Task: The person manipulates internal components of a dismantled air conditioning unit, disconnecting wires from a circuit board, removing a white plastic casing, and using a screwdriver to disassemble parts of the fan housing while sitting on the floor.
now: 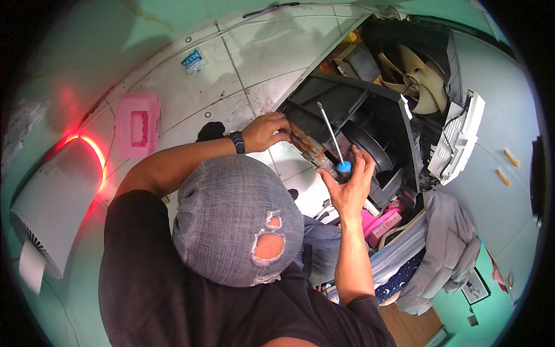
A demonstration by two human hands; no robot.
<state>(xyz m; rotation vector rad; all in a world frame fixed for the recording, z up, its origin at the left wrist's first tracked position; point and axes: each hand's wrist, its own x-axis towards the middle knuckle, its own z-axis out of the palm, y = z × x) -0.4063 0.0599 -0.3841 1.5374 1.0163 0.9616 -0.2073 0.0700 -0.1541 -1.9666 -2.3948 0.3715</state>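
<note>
A screwdriver (329,132) with a blue and black handle stands in my right hand (351,194), its shaft pointing up and away. The right thumb and fingers curve around the handle, in front of a black plastic housing (324,95). In that housing sits a round black part (366,144), partly hidden by my fingers. My left hand (266,132) is closed, its fingertips at the edge of a rusty brown metal part (305,141) along the near side of the housing. Behind stands a cream fan (419,81) in an opened appliance.
A white board-like part with wires (459,139) hangs right of the housing. My denim knee (237,220) rises below my hands. On the tiles lie a pink container (137,124), a small blue packet (192,59) and a black object (211,131). Grey cloth (442,248) hangs at right.
</note>
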